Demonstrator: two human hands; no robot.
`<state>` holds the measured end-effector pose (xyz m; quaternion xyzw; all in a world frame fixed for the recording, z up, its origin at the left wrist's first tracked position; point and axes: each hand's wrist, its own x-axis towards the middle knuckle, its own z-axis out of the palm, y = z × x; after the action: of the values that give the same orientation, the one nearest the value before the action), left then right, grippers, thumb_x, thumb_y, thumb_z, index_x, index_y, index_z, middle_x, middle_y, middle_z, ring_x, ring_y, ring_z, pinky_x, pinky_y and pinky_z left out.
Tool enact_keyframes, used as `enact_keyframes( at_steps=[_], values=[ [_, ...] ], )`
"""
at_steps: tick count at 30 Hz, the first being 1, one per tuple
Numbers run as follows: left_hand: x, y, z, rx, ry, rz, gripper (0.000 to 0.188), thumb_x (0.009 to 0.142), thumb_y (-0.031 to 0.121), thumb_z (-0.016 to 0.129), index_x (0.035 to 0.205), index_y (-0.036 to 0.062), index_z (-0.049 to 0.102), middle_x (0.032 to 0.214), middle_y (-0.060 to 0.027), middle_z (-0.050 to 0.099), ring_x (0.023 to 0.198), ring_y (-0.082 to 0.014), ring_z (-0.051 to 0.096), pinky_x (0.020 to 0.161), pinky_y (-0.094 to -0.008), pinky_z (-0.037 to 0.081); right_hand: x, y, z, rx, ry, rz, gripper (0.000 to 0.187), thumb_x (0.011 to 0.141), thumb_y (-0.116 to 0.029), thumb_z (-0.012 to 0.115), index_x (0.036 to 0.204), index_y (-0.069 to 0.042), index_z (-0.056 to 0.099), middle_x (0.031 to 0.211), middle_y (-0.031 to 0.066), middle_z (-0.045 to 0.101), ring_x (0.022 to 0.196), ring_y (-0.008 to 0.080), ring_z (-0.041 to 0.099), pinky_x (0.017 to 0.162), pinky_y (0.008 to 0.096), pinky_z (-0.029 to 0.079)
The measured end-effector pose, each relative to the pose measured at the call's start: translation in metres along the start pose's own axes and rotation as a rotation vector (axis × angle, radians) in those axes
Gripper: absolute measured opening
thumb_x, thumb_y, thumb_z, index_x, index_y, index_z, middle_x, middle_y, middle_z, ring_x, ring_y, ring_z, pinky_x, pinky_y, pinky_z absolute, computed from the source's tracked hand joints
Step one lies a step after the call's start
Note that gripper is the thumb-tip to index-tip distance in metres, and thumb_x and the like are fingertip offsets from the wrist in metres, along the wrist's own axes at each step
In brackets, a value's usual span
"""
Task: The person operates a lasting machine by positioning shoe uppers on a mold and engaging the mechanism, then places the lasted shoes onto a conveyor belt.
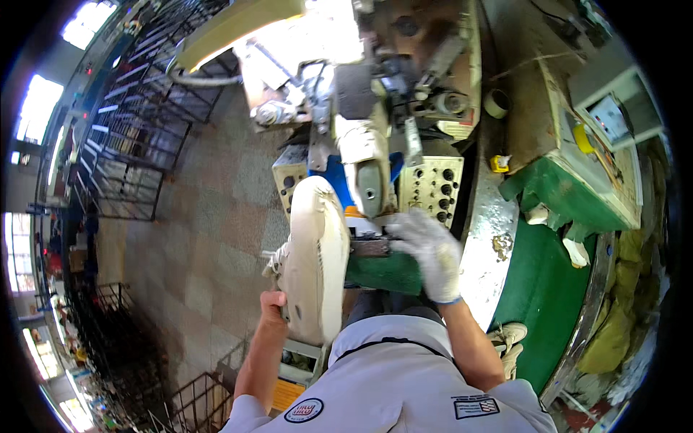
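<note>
Clearly, a cream, round-ended shoe (309, 263) clasped in the left hand (273, 304), fingers mostly hidden, gloved right hand (432, 254) blurred, grip unclear

Factory workshop, shoemaking: one floor-standing machine (354, 90) with metal clamps and a knobbed control panel (408, 189), a pale shoe (361, 144) set toe-outward in it and a larger cream shoe (307, 252) held alongside. Further fittings: long rows of dark metal racks (133, 133), bright windows (40, 108) along one wall, speckled tile floor (188, 195), worn green-sided bench (577, 189).
</note>
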<state>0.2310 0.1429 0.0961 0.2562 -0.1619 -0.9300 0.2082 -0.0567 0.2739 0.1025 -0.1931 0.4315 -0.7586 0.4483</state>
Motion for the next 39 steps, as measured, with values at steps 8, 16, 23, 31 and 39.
enact_keyframes(
  at_steps=[8, 16, 23, 31, 39],
  values=[
    [0.082, -0.076, 0.101, 1.143, 0.219, 0.249, 0.025, 0.1, 0.018, 0.063, 0.1, -0.0052, 0.072, 0.089, -0.0116, 0.073, 0.073, -0.0193, 0.07, 0.07, -0.0331, 0.058, -0.02, -0.033, -0.089, 0.764, 0.197, 0.064, 0.056, 0.093, -0.036, 0.067, 0.136, -0.001, 0.056, 0.121, 0.017, 0.069, 0.103, 0.0274, 0.07, 0.092, 0.0405, 0.058],
    [0.184, -0.007, 0.087, 1.614, 0.558, 0.689, 0.051, 0.101, 0.031, 0.065, 0.136, -0.0052, 0.059, 0.117, -0.0167, 0.069, 0.101, -0.0235, 0.064, 0.089, -0.0346, 0.052, -0.261, -0.115, -0.391, -0.025, 0.957, 0.213, 0.05, 0.092, -0.047, 0.066, 0.117, -0.005, 0.075, 0.109, 0.0107, 0.074, 0.095, 0.0217, 0.068, 0.089, 0.035, 0.053],
    [0.268, 0.016, 0.049, 1.712, 0.523, 0.662, 0.049, 0.085, 0.026, 0.081, 0.119, -0.0086, 0.069, 0.115, -0.0162, 0.071, 0.096, -0.024, 0.063, 0.087, -0.0406, 0.051, -0.422, -0.117, -0.591, -1.152, 0.985, 1.156, 0.073, 0.089, -0.066, 0.061, 0.123, -0.002, 0.07, 0.128, 0.0236, 0.067, 0.122, 0.0396, 0.062, 0.103, 0.0445, 0.048],
    [0.272, -0.035, 0.112, 1.838, 0.746, 0.583, 0.045, 0.085, 0.021, 0.08, 0.117, -0.0088, 0.069, 0.111, -0.0149, 0.071, 0.094, -0.0235, 0.063, 0.086, -0.0388, 0.051, -0.204, -0.149, -0.791, -0.391, 1.482, 0.404, 0.061, 0.077, -0.05, 0.08, 0.107, 0.002, 0.068, 0.082, 0.0136, 0.067, 0.065, 0.0258, 0.063, 0.057, 0.0432, 0.055],
    [0.325, -0.046, 0.141, 1.893, 0.717, 0.529, 0.041, 0.084, 0.015, 0.079, 0.116, -0.009, 0.068, 0.108, -0.0136, 0.071, 0.092, -0.023, 0.064, 0.084, -0.037, 0.051, -0.102, -0.143, -0.961, -0.023, 2.072, 0.075, 0.123, 0.068, -0.037, 0.087, 0.153, 0.011, 0.011, 0.143, 0.0257, 0.051, 0.131, 0.0357, 0.055, 0.108, 0.0416, 0.047]
  ],
)
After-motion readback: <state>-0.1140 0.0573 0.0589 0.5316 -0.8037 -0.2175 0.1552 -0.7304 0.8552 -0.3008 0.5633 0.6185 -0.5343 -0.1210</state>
